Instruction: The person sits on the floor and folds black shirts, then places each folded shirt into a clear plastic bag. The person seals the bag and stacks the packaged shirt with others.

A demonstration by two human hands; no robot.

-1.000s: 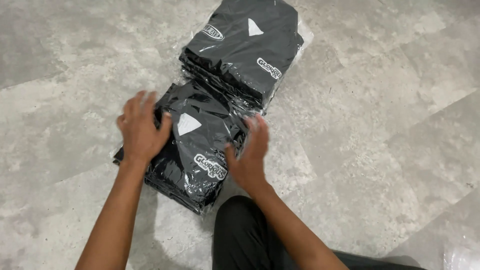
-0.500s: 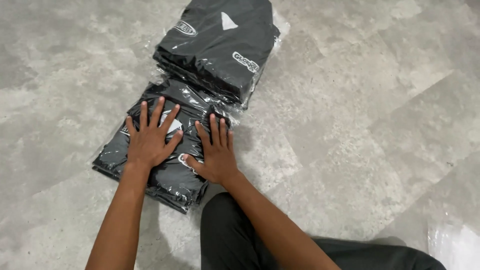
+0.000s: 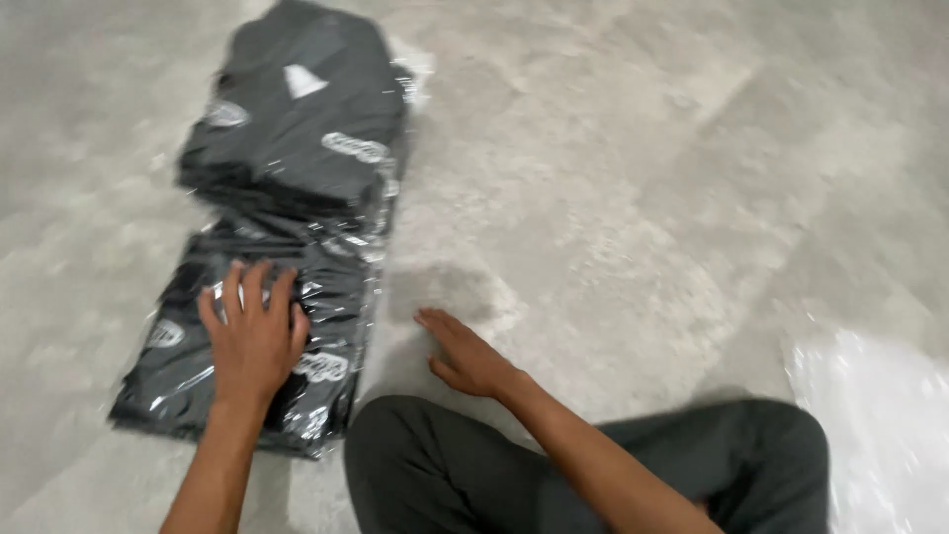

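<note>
Black folded garments in clear plastic wrap (image 3: 247,346): my left hand (image 3: 252,341) stays flat on them, fingers spread; right hand (image 3: 465,356) has slid off beside them, open, empty.

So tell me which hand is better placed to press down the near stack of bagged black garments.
Left. The left hand lies flat on the near stack, while the right hand is on the bare floor beside it.

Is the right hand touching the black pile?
Apart. The head view shows the right hand over bare floor, with grey floor between it and the near pile. The left hand presses that pile.
</note>
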